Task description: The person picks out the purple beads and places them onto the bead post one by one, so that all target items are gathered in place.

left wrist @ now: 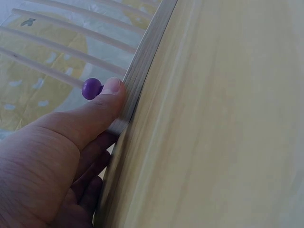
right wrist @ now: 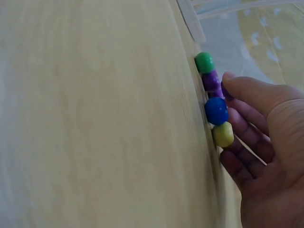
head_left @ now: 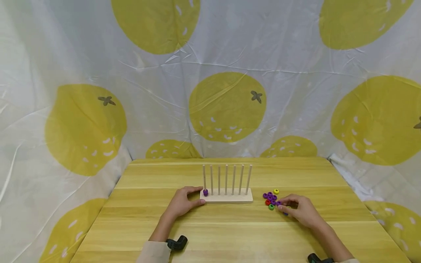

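Note:
A pale wooden peg board [head_left: 227, 198] with several upright pegs stands mid-table. Purple beads [head_left: 205, 192] sit low on its leftmost peg. My left hand [head_left: 180, 201] grips the left end of the base, thumb at the front edge and fingers reaching round behind. In the left wrist view the thumb [left wrist: 107, 97] presses on the wood near a purple bead [left wrist: 91, 89]. To the right, my right hand [head_left: 304, 210] pinches a purple bead [head_left: 279, 203] between thumb and fingers. Close by it lie a blue bead [right wrist: 216, 111], a yellow bead [right wrist: 223, 135] and a green bead [right wrist: 204, 62].
Several loose purple beads [head_left: 270, 197] cluster right of the board, with a red bead [head_left: 268, 202] among them. Another yellow bead [head_left: 276, 191] lies behind the cluster. The wooden table [head_left: 230, 237] meets a lemon-print curtain [head_left: 227, 120] at its far edge.

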The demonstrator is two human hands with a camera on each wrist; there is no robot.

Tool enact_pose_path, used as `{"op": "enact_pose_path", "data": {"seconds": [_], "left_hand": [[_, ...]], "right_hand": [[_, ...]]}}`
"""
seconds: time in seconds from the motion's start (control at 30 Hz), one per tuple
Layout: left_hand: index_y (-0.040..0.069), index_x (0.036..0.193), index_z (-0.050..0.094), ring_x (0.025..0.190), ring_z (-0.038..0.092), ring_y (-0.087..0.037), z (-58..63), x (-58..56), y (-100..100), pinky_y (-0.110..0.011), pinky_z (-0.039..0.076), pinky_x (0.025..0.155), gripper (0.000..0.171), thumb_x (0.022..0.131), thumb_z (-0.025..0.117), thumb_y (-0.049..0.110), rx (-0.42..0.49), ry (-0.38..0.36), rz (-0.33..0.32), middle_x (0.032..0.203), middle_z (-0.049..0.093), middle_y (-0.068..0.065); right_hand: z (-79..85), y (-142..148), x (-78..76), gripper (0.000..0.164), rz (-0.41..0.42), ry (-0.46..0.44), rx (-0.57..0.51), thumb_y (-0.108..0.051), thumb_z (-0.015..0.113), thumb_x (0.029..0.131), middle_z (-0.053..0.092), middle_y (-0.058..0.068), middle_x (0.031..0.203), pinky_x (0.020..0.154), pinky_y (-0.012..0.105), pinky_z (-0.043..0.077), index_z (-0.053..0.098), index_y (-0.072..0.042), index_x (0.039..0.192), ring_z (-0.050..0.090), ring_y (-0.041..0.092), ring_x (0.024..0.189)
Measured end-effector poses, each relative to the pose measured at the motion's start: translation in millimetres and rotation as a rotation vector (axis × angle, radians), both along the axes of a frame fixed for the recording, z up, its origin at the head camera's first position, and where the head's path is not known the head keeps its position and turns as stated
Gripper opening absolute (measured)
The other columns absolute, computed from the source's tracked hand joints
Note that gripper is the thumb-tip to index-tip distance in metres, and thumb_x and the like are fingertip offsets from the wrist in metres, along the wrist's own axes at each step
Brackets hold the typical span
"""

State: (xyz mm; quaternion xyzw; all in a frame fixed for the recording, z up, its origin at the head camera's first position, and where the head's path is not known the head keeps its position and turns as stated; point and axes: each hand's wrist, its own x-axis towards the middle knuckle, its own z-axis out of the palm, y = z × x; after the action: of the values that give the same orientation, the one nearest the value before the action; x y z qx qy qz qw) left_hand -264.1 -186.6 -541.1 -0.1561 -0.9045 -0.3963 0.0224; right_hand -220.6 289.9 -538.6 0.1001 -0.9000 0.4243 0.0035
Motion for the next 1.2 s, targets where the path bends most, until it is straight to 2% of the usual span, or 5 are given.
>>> {"op": "enact_pose_path", "data": {"seconds": [0.17, 0.47, 0.87, 1.03, 1.2], "left_hand": [[0.025, 0.131, 0.073, 0.132, 0.06, -0.031, -0.7, -0.3, 1, -0.052, 0.045, 0.115, 0.056, 0.081, 0.087, 0.045, 0.002, -0.013, 0.005, 0.132, 0.071, -0.002], [0.025, 0.132, 0.072, 0.133, 0.06, -0.032, 0.4, -1.1, 1, -0.053, 0.045, 0.114, 0.056, 0.082, 0.086, 0.047, -0.007, -0.008, 0.006, 0.133, 0.071, -0.002], [0.028, 0.133, 0.072, 0.136, 0.057, -0.031, 0.7, 0.4, 0, -0.053, 0.042, 0.117, 0.056, 0.082, 0.086, 0.047, 0.01, -0.042, 0.02, 0.136, 0.069, -0.001], [0.028, 0.132, 0.072, 0.135, 0.058, -0.031, 0.3, -0.7, -1, -0.052, 0.043, 0.117, 0.057, 0.081, 0.086, 0.048, 0.008, -0.025, 0.02, 0.135, 0.07, -0.001], [0.027, 0.133, 0.071, 0.136, 0.057, -0.032, 0.0, 0.0, -1, -0.053, 0.042, 0.117, 0.057, 0.082, 0.086, 0.047, 0.01, -0.043, 0.01, 0.136, 0.069, -0.001]], "right_hand": [[5.8, 0, 0.3, 0.023, -0.012, -0.028, 0.004, -0.035, 0.079, 0.092, 0.074, -0.003, 0.099, 0.079, 0.022, 0.057, 0.079, -0.019, 0.108, 0.066, 0.005, 0.089], [23.2, -1, -5.0, 0.02, -0.04, 0.071, 0.098, -0.038, 0.078, 0.092, 0.074, -0.01, 0.099, 0.078, 0.025, 0.054, 0.079, -0.025, 0.107, 0.063, 0.007, 0.093], [57.8, -13, -12.3, 0.013, 0.004, 0.208, 0.104, -0.038, 0.076, 0.095, 0.073, -0.014, 0.1, 0.079, 0.028, 0.052, 0.078, -0.031, 0.105, 0.061, 0.006, 0.092], [68.3, -18, -16.7, 0.013, 0.015, 0.219, 0.093, -0.04, 0.074, 0.096, 0.073, -0.014, 0.101, 0.078, 0.028, 0.052, 0.077, -0.033, 0.106, 0.061, 0.007, 0.094], [74.6, -23, -19.5, 0.014, 0.035, 0.21, 0.088, -0.041, 0.074, 0.096, 0.073, -0.013, 0.103, 0.078, 0.028, 0.053, 0.077, -0.034, 0.107, 0.063, 0.008, 0.096]]}}
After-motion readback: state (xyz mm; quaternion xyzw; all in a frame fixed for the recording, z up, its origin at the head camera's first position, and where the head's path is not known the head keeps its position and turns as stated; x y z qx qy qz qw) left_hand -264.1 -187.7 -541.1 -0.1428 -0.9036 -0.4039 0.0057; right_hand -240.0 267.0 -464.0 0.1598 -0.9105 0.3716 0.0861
